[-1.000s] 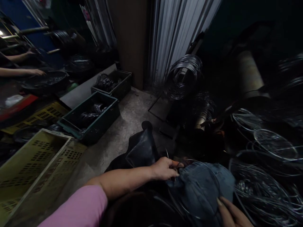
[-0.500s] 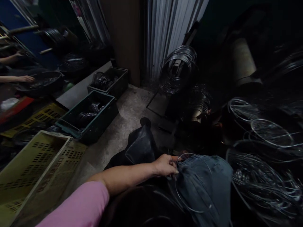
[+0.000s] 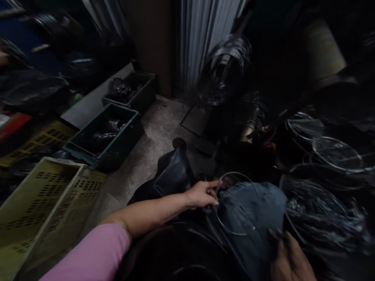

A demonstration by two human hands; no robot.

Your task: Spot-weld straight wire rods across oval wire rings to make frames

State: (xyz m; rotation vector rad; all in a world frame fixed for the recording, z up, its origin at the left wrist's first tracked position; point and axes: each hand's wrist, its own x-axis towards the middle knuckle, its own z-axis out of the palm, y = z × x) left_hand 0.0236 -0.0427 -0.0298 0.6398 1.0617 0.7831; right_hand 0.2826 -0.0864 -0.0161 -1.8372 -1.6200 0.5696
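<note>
My left hand (image 3: pixel 202 194) is closed, thumb and fingers pinching the left edge of a thin wire ring (image 3: pixel 233 233). The ring stands over the blue-grey trouser cloth (image 3: pixel 260 207) of my bent leg, and its right side is hard to follow against the fabric. At the lower right my right hand (image 3: pixel 290 257) shows by the edge of that cloth. Its fingers look bent and dark at the tips, but motion smears them, so what they hold, if anything, cannot be made out. Beyond my left forearm lies a black boot-like shape (image 3: pixel 172 171).
A yellow perforated crate (image 3: pixel 73 210) and green bins (image 3: pixel 102 156) holding wire coils stand on the left. Tangled wire (image 3: pixel 322 212) and wire rings (image 3: pixel 336 152) fill the right side. A large wire coil (image 3: pixel 225 70) hangs before corrugated metal (image 3: pixel 202 35).
My right hand has come into view at the lower right. My left hand and the wire ring sit slightly higher in view. The camera has shifted a little.
</note>
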